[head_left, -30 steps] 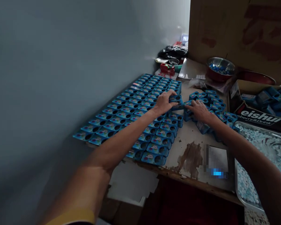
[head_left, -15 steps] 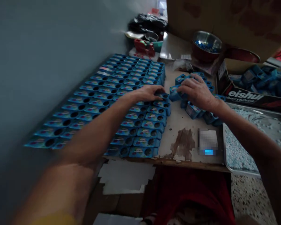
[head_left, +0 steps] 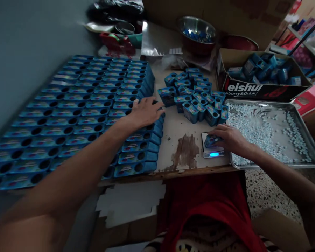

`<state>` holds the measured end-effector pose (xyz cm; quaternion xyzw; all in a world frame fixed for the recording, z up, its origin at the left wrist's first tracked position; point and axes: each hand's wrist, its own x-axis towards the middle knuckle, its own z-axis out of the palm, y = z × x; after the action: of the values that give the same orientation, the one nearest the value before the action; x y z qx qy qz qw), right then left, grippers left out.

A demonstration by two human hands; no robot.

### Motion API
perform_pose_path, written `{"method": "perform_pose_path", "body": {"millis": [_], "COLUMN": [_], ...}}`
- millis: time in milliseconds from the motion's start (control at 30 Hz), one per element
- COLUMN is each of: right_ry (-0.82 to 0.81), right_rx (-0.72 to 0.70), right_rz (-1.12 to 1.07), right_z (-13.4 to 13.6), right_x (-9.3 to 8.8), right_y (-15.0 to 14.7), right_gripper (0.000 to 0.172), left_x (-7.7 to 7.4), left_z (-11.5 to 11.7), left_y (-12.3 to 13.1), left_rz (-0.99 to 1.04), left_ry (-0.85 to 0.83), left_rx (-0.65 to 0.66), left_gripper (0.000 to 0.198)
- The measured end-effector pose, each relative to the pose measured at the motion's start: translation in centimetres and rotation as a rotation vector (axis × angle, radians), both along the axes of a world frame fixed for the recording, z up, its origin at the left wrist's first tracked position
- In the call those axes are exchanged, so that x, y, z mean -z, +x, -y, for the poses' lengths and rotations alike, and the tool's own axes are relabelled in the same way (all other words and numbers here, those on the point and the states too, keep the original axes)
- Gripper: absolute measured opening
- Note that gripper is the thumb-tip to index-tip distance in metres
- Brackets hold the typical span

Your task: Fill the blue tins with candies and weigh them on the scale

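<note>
My right hand (head_left: 231, 138) pinches a small blue box (head_left: 212, 140) at the surface of a digital scale (head_left: 208, 155) with a lit blue display. Whether the box rests fully on the scale is hard to see. My left hand (head_left: 144, 112) lies over the right edge of the rows of blue boxes (head_left: 91, 112), its fingers spread and touching them. Each box in the rows has a dark round hole on top. Between the hands stands a loose cluster of similar boxes (head_left: 190, 107).
Right of the scale is a metal tray (head_left: 275, 163) of small pale pellets. Behind it stands a black carton (head_left: 271, 91) of blue boxes. A metal bowl (head_left: 196, 38) with blue pieces and a red tape dispenser (head_left: 117, 44) are at the back. A wall (head_left: 28, 31) borders the left.
My right hand has moved from the loose cluster down to the scale with a blue box. My left hand stays at the rows' edge. The view has shifted to the right.
</note>
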<state>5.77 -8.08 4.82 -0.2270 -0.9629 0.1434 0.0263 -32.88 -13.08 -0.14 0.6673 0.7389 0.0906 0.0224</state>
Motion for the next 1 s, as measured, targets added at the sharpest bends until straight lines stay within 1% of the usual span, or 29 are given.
{"method": "perform_pose_path", "body": {"millis": [67,133,167,200,233,267,300,333,367,400,467,533,633,667,733,767,800,833,867,900,933,1000], "right_ry": [0.015,0.030,0.039,0.054,0.064,0.067,0.074,0.093,0.121,0.157,0.222,0.240,0.159,0.108,-0.068,-0.211,-0.394,-0.596,-0.784,-0.943,-1.065,-1.215], "right_rx": [0.029,0.139,0.207,0.255,0.267,0.271,0.277,0.275,0.264,0.250,0.212,0.192,0.227,0.275,0.450,0.563,0.679,0.773,0.831,0.856,0.858,0.832], "right_rz": [-0.097,-0.156,-0.141,-0.080,0.013,0.098,0.158,0.192,0.201,0.191,0.150,0.140,0.170,0.155,0.037,-0.075,-0.226,-0.387,-0.531,-0.648,-0.741,-0.871], "right_z": [-0.7,-2.2,-3.1,-4.1,-4.9,-5.7,-6.4,-6.8,-7.2,-7.4,-7.4,-7.0,-6.3,-6.2,-6.3,-6.6,-7.0,-7.5,-8.0,-8.3,-8.6,-8.6], "right_x": [-0.7,-1.0,-0.6,0.2,1.3,2.8,4.4,6.1,7.6,8.8,10.1,10.3,9.2,8.8,8.0,7.6,7.2,6.9,6.5,6.2,6.0,5.8], "right_y": [1.9,5.2,7.2,9.4,11.5,13.4,15.0,16.3,17.1,17.5,17.2,16.3,14.9,14.7,14.5,14.6,14.7,14.8,15.0,15.2,15.5,15.9], "right_gripper": [0.054,0.054,0.055,0.059,0.072,0.089,0.102,0.109,0.110,0.104,0.083,0.064,0.048,0.044,0.040,0.039,0.037,0.036,0.035,0.035,0.034,0.030], "left_x": [-1.3,-3.1,-4.0,-4.8,-5.5,-5.8,-6.0,-5.8,-5.5,-4.9,-3.6,-2.5,-1.6,-1.5,-1.4,-1.3,-1.2,-1.1,-0.9,-0.6,-0.2,0.8], "left_z": [0.6,2.0,2.9,3.8,4.9,5.8,6.7,7.4,7.9,8.2,8.4,8.5,9.2,9.6,10.3,10.5,10.5,10.4,10.1,9.7,9.1,7.8], "left_y": [0.5,1.9,2.9,4.1,5.5,7.0,8.5,10.0,11.5,12.7,14.6,15.6,15.7,15.6,15.4,15.4,15.6,15.8,16.2,16.7,17.2,18.5], "left_rz": [-0.042,-0.085,-0.098,-0.106,-0.109,-0.107,-0.095,-0.069,-0.028,0.027,0.145,0.216,0.234,0.248,0.319,0.370,0.422,0.472,0.517,0.560,0.605,0.705], "left_ry": [-0.007,0.033,0.059,0.080,0.092,0.098,0.099,0.097,0.095,0.095,0.108,0.132,0.136,0.129,0.117,0.112,0.108,0.106,0.108,0.118,0.135,0.180], "left_rx": [-0.019,-0.023,-0.006,0.022,0.068,0.125,0.185,0.237,0.271,0.281,0.243,0.173,0.098,0.082,0.058,0.048,0.041,0.036,0.034,0.033,0.033,0.033], "left_gripper": [0.052,0.058,0.060,0.059,0.056,0.051,0.045,0.038,0.033,0.030,0.028,0.030,0.032,0.032,0.033,0.035,0.039,0.044,0.051,0.059,0.068,0.085]}}
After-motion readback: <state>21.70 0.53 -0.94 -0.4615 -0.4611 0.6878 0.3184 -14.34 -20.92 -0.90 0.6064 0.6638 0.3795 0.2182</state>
